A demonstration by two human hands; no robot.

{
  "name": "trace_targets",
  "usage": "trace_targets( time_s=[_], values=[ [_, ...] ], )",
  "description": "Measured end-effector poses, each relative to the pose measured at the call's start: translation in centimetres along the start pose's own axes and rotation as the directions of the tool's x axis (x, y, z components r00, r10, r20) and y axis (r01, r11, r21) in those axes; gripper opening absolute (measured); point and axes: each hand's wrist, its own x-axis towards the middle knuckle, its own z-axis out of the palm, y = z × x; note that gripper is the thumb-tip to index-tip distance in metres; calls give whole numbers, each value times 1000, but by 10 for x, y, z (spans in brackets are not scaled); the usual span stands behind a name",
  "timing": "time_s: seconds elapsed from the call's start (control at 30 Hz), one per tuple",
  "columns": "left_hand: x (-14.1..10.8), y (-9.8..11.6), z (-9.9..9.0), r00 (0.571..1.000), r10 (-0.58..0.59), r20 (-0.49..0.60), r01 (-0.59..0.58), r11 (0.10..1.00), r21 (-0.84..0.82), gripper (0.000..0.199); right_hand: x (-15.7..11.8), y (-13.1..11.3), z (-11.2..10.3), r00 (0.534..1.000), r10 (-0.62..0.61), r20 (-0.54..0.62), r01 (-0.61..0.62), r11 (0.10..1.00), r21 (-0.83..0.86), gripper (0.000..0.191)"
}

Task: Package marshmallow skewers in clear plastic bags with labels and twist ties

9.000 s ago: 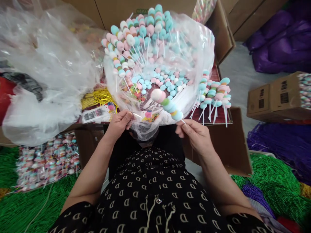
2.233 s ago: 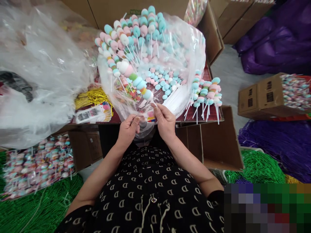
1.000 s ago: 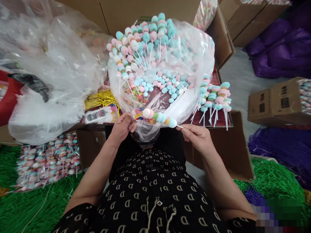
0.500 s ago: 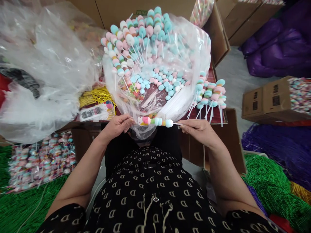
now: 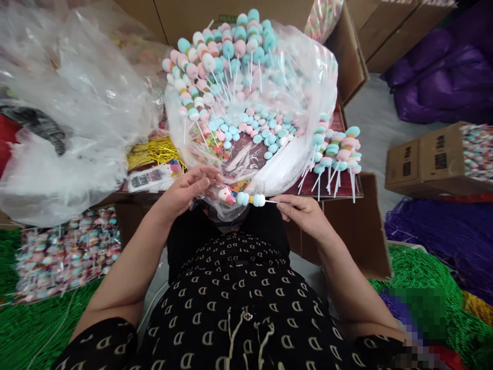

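A candy skewer (image 5: 250, 199) of blue, white and yellow pieces lies level in front of my body. My right hand (image 5: 300, 213) pinches its thin white stick at the right end. At the skewer's left end is a small clear printed bag (image 5: 227, 196) with pink and white print. My left hand (image 5: 192, 189) is beside that bag, fingers curled around its clear end; what they grip is too small to tell. Behind the hands, loose blue, pink and white candies (image 5: 265, 134) and a bundle of white sticks (image 5: 275, 167) lie in a big plastic bag.
Finished skewers (image 5: 239, 38) are heaped at the back, others (image 5: 337, 149) at the table's right edge. Yellow ties (image 5: 154, 152) and a stack of printed bags (image 5: 154, 176) lie left. A cardboard box (image 5: 427, 159), purple bundles and green strands (image 5: 419, 288) stand right.
The skewer has moved left and its left end is now inside the printed bag. My right hand has moved left with the stick; my left hand has shifted up and its fingers have spread a little.
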Motion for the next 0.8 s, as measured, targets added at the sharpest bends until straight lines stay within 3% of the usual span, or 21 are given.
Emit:
trace_targets(
  time_s=[0.13,0.2,0.33,0.4,0.67,0.8],
  values=[
    [2,11,11,1000,-23,-20,16,954,-299,71,2,7,18,993,73,-93,-56,983,173,37],
    [5,16,20,999,14,-49,-33,913,-406,73,4,8,30,988,92,-124,-57,963,264,36],
    [13,25,41,951,113,-288,-219,903,-369,73,7,8,53,985,112,-132,-46,903,427,36],
    [16,28,49,926,142,-351,-264,906,-330,72,8,8,62,984,119,-132,-38,865,500,37],
    [26,18,59,949,235,-211,-304,860,-410,56,7,8,76,993,96,-72,-36,813,582,34],
    [35,9,68,933,189,-305,-315,840,-443,35,8,6,86,991,132,-32,-89,812,577,39]
  ],
)
